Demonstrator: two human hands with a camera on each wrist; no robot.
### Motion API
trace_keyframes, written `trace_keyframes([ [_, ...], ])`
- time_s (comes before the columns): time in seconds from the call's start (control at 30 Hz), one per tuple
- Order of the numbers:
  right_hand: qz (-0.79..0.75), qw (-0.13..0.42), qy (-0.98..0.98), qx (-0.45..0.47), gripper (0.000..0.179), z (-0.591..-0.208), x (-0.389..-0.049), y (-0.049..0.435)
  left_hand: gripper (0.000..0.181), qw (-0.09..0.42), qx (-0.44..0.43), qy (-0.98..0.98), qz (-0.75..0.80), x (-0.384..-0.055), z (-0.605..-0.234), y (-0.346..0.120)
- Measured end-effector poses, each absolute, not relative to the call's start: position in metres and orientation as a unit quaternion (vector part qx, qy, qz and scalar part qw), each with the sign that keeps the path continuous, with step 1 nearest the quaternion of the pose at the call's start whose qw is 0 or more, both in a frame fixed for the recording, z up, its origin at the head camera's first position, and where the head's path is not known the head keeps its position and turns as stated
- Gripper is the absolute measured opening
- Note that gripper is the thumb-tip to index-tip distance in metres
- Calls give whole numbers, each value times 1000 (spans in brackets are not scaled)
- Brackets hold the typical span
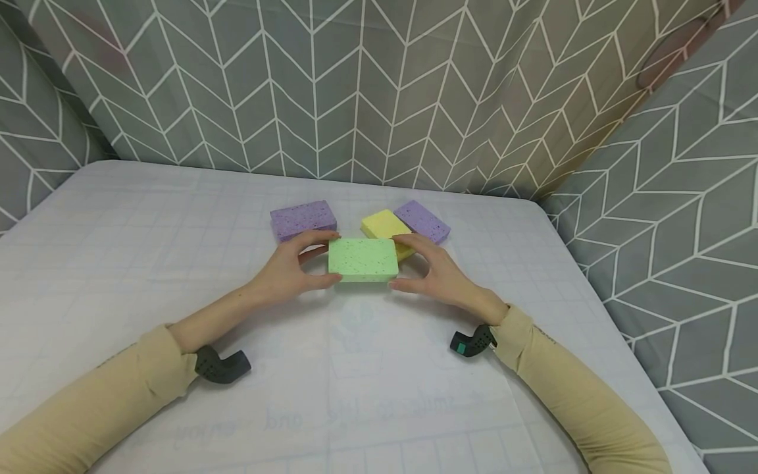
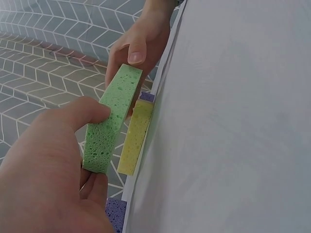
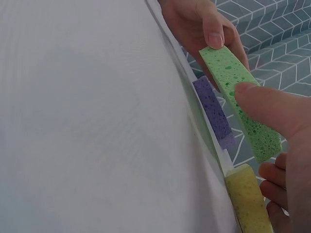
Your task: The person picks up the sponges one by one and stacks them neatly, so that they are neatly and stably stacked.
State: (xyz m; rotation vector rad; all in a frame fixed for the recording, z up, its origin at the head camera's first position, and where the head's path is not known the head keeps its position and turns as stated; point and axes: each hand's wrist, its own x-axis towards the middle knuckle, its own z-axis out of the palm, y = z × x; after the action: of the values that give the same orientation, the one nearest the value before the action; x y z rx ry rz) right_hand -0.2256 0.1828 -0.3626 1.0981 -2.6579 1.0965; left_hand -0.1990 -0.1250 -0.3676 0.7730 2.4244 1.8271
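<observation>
A green sponge is held up off the table between both hands, its pores showing on its broad face. My left hand pinches its left end, thumb at the near edge and fingers at the far edge. At the other end, my right hand grips it the same way; its thumb overlaps the sponge in the right wrist view. Just behind lies a yellow sponge, partly hidden by the green one and the right fingers. One purple sponge rests beyond the left hand, another purple sponge by the yellow one.
A white cloth with faint printing covers the table. Grey curtains with white chevron lines hang behind it and at both sides. Black wrist devices sit at the cuffs of the tan sleeves.
</observation>
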Motion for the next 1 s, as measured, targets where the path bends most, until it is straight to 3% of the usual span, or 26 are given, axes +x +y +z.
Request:
trace_keyframes([
  [1.0, 419, 29, -837, 352, 77, -367, -223, 179, 71, 9, 251, 779, 575, -198, -368, -125],
])
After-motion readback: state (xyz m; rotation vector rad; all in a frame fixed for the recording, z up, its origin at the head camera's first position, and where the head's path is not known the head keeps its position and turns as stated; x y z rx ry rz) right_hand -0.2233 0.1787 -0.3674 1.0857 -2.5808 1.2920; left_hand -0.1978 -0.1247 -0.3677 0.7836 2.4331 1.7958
